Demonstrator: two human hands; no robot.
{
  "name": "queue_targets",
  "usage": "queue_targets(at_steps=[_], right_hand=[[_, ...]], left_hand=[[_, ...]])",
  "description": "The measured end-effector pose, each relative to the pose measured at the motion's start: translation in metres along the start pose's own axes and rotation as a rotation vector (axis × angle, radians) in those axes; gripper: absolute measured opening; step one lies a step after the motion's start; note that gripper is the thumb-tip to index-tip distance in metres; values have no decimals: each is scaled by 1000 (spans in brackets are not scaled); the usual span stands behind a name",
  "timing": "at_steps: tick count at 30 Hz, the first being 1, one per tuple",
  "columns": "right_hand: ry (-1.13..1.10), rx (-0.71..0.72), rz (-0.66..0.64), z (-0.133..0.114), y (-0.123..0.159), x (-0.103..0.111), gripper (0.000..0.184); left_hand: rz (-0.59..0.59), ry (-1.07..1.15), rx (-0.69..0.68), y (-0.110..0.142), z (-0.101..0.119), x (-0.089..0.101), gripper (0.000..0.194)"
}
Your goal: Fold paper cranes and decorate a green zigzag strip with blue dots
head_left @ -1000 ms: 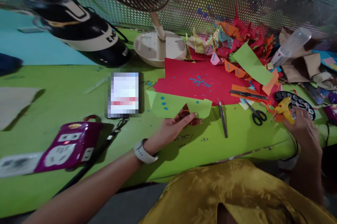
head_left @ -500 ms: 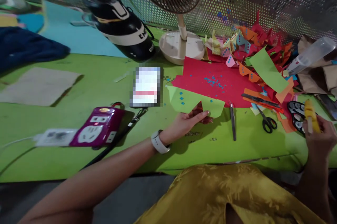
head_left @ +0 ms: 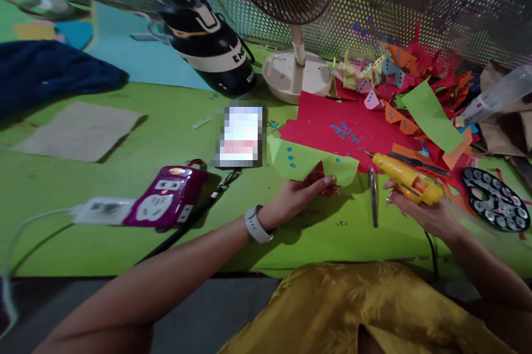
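Observation:
My left hand (head_left: pixel 305 194) pinches a light green paper cutout (head_left: pixel 310 153) by its lower edge, over a dark red piece. Small blue diamonds dot the green paper. My right hand (head_left: pixel 419 210) grips a yellow hot glue gun (head_left: pixel 405 177), its metal tip pointing left toward the paper without touching it. Between the two hands lies a pair of metal tweezers (head_left: pixel 373 199). Beyond them, a red sheet (head_left: pixel 316 116) carries scattered blue bits (head_left: pixel 346 132). The scissors are hidden behind the right hand and the glue gun.
A phone (head_left: pixel 241 135) and a purple power outlet (head_left: pixel 170 196) lie to the left. A dark bottle (head_left: pixel 211 44) and a fan (head_left: pixel 297 74) stand behind. Folded paper pieces (head_left: pixel 415 66) heap at the back right. A black palette (head_left: pixel 496 199) rests at the right.
My right hand has brought the glue gun leftward from beside the black palette to near the tweezers. My left hand still holds the green paper. The view has shifted slightly.

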State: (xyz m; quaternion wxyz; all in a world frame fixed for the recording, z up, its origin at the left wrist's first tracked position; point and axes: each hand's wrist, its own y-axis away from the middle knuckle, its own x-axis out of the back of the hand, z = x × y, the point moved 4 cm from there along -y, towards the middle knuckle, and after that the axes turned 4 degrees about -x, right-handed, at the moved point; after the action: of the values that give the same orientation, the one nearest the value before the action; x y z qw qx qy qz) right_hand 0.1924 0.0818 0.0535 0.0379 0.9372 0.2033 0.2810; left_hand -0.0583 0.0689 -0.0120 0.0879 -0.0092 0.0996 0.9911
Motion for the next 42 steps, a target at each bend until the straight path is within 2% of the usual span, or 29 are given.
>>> queue_targets(at_steps=[5,11,16,22,31,35,42], right_hand=[[-13,30,-62,-19,-8,-18,23],[2,45,-129,-9,-9,-28,19],[-26,145,-86,-11,-11,-30,19],[16,283,-60,-19,-11,-30,21],[15,322,-91,-21,-8,-29,18],[8,262,-69,-19,-8,-29,19],[-32,139,-64,-10,-9,-30,30]], left_hand=[[-28,14,-45,1,3,-1,36],[-58,-65,-81,2,-4,0,35],[-58,-64,-146,1,-9,0,34],[-80,-84,-143,3,0,-2,33],[-43,-74,-121,3,3,-1,36],[-39,-81,-103,3,2,0,35],[-12,-114,-81,4,-5,3,36]])
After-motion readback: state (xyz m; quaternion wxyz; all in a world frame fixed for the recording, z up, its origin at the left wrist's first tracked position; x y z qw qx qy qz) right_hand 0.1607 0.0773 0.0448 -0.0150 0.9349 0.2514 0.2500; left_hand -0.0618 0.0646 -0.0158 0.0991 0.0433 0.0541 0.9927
